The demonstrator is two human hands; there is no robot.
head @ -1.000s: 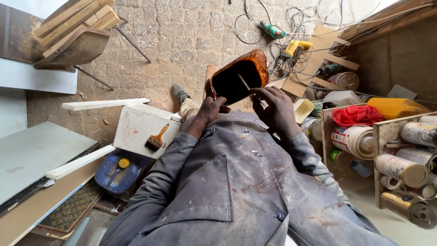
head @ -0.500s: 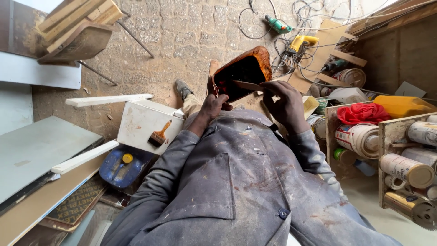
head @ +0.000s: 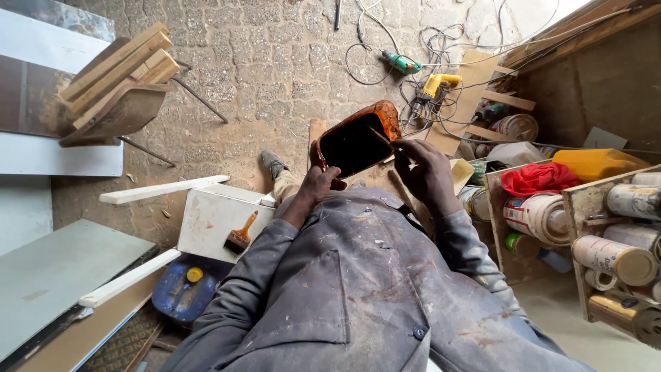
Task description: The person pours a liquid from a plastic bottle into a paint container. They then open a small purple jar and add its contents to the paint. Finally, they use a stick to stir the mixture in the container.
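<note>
Orange-brown container [head: 358, 141], a cut-open jug with a dark, stained inside and crusted rim, tilts just beyond both hands. Left hand [head: 320, 184] clasps its lower edge; right hand [head: 427, 172] pinches a thin stick [head: 385, 140] reaching into the opening.

workshop | power drills [head: 441, 84], wood offcuts [head: 120, 69], paint cans [head: 613, 258]

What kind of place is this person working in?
Most likely a carpenter's or painter's workshop yard: wood planks stacked on paving, power drills among tangled cables, a paintbrush on a white box, and cans on shelves.
</note>
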